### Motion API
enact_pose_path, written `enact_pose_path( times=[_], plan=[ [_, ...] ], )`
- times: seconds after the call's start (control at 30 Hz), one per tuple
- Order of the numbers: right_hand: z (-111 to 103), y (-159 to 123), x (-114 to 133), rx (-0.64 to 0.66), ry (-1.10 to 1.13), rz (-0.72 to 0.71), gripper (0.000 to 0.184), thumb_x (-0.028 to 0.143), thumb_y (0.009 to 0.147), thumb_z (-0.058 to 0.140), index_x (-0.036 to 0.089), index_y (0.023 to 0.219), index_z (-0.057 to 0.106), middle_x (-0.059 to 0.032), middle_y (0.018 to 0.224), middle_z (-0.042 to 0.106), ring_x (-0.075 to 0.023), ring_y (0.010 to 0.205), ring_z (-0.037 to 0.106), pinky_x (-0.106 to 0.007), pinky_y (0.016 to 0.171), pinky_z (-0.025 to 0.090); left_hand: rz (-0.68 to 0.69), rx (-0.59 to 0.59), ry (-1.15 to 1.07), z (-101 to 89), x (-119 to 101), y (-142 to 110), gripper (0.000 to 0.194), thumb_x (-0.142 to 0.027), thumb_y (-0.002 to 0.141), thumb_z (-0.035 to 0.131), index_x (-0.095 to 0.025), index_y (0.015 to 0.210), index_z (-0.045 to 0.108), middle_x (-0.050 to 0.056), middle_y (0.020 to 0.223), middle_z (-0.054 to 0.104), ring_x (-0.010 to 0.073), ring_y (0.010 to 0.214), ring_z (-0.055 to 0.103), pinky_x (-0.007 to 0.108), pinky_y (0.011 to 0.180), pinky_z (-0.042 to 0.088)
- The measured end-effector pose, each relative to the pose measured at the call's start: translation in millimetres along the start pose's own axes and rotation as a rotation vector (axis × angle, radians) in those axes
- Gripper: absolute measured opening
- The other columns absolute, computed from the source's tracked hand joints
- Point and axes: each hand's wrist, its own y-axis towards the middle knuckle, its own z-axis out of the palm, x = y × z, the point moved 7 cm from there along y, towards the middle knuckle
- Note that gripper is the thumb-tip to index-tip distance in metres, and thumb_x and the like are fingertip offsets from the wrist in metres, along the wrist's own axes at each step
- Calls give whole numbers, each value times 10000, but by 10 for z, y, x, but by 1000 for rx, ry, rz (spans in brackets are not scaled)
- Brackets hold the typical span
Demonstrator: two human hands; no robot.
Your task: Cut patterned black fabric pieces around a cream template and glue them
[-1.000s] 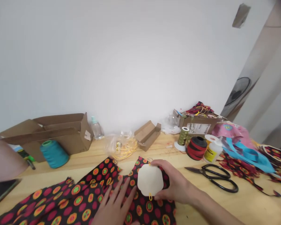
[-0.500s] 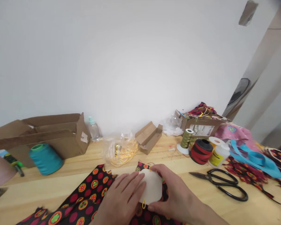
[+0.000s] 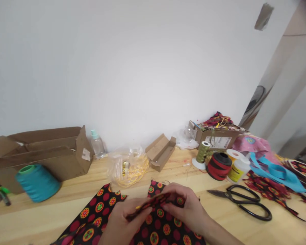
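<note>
My left hand [image 3: 129, 217] and my right hand [image 3: 185, 207] pinch a small flat fabric-covered piece [image 3: 156, 200] between fingers and thumbs, one at each end. It is tilted nearly edge-on, with its dark flower-patterned side showing. A bit of yellow cord shows at its left end, by my left fingers. Below both hands lies dark fabric [image 3: 165, 228] printed with red dots and orange-green flowers. Another stretch of the same patterned cloth [image 3: 99, 207] lies to the left, partly behind my left hand.
Black-handled scissors [image 3: 241, 199] lie right of my hands. Behind stand a red-and-black spool [image 3: 219, 165], a glue bottle [image 3: 239, 169], a green thread spool [image 3: 202, 153] and a small open box [image 3: 161, 153]. At left are a teal thread cone [image 3: 38, 183] and a long cardboard box [image 3: 71, 163].
The held piece has been tipped up from lying with its white face showing to nearly edge-on, patterned side visible. My left hand has gone from resting flat on it to pinching its end.
</note>
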Motion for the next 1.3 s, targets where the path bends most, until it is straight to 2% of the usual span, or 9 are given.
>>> enact_pose_path(
  times=[0.13,0.23,0.33,0.47,0.57,0.67,0.83,1.07,1.3],
  plan=[
    [-79,15,13,-44,34,24,44,217,629,688,231,669,676,-2,680,638,-181,656,569,-306,630,438,7,48,158,13,64,13,288,-317,731,557,-292,1013,614,-20,1030,666,184,956,593,328,864,472],
    [-200,32,-95,-94,150,132,147,315,640,690,219,745,652,0,701,656,-155,608,583,-278,576,447,-52,-22,270,-72,205,31,416,-331,730,545,-236,1135,523,24,1146,603,199,1041,545,366,905,442],
    [-271,44,-206,-92,229,227,232,362,606,714,193,751,646,-1,687,669,-141,604,599,-266,598,456,-57,-61,353,-137,291,48,401,-316,740,517,-205,1125,528,47,1165,590,208,1075,520,393,931,413],
    [-265,64,-296,-15,246,346,303,368,553,741,151,744,653,-25,648,686,-141,563,609,-264,565,460,-21,-53,419,-161,256,48,358,-260,717,536,-218,1071,562,47,1130,609,212,1047,538,392,919,421],
    [-260,118,-307,6,191,388,267,337,563,732,141,725,654,1,563,655,-81,429,527,-186,426,374,2,8,413,-127,184,38,311,-221,713,535,-228,1019,587,38,1081,625,201,1008,553,364,906,428],
    [-258,195,-309,-11,118,385,231,305,573,716,148,714,624,57,469,578,-40,324,400,-160,345,264,-3,64,394,-96,146,28,269,-208,722,527,-221,979,604,37,1024,633,191,966,560,331,870,440],
    [-228,267,-294,11,17,354,231,249,571,696,152,756,598,94,428,492,-40,324,345,-165,349,230,-13,107,365,-75,137,7,261,-195,739,509,-211,982,604,37,987,620,179,938,548,301,845,420],
    [-119,408,-206,184,-166,284,153,268,659,607,163,748,673,76,442,448,-58,378,324,-184,383,235,-27,116,303,-72,119,14,227,-191,742,503,-224,943,605,20,941,615,168,896,548,286,806,420],
    [-100,498,-298,94,-450,148,157,203,688,567,151,804,660,49,524,460,-96,470,380,-202,439,284,-66,124,314,-75,157,1,241,-191,741,501,-205,958,604,36,960,608,172,917,542,292,827,416]
  ],
)
